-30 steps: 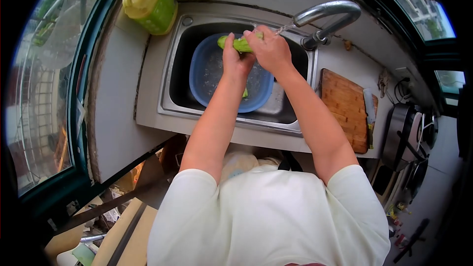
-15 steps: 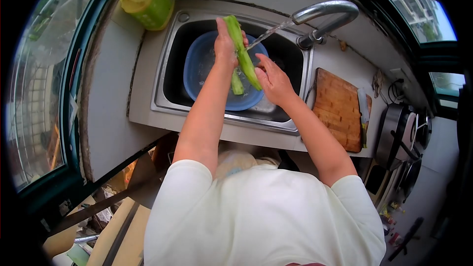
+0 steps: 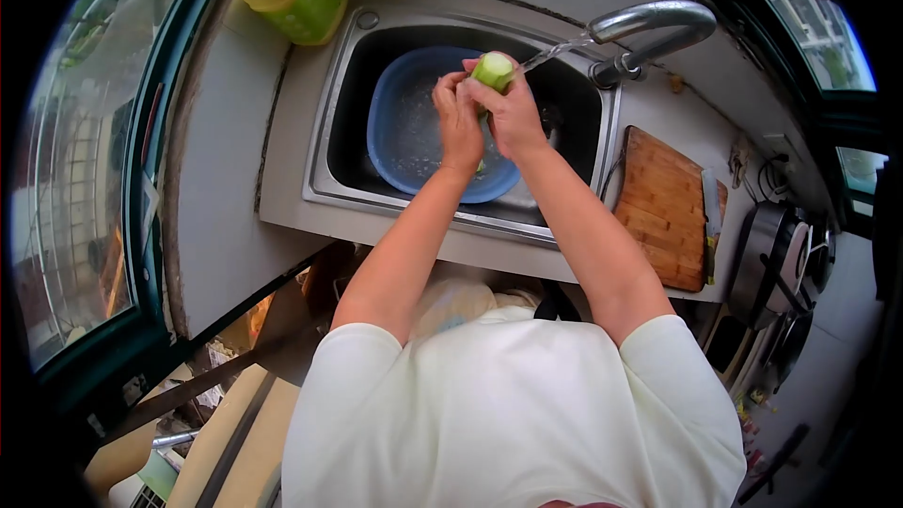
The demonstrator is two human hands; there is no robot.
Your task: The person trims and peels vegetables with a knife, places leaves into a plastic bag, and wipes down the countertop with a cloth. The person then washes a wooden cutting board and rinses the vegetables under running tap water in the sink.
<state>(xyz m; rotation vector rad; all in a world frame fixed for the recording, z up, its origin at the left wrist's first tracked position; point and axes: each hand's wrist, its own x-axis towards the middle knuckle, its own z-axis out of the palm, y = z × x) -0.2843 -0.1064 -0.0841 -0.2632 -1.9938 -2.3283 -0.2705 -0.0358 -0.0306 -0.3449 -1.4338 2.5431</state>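
Note:
Both my hands are wrapped round a peeled green vegetable stem, which looks like celtuce [image 3: 494, 71]. Its pale cut end points up towards the tap. My left hand [image 3: 458, 127] closes on it from the left, and my right hand [image 3: 514, 115] grips it from the right, close to the cut end. A stream of water [image 3: 557, 51] runs from the tap [image 3: 658, 19] onto the stem. Below the hands, a blue basin [image 3: 374, 132] holding water sits in the steel sink [image 3: 322, 150]. A bit of another green piece [image 3: 481, 167] shows behind my left wrist, mostly hidden.
To the right of the sink lies a wooden cutting board [image 3: 663, 212], with a knife [image 3: 712, 212] along its right edge. A green and yellow plastic container [image 3: 299, 0] stands at the sink's back left corner. A dark appliance [image 3: 757, 259] is at the far right.
The celtuce has turned so its cut end faces the tap. My right hand, open beside the lower end before, has closed round it. The view has shifted slightly.

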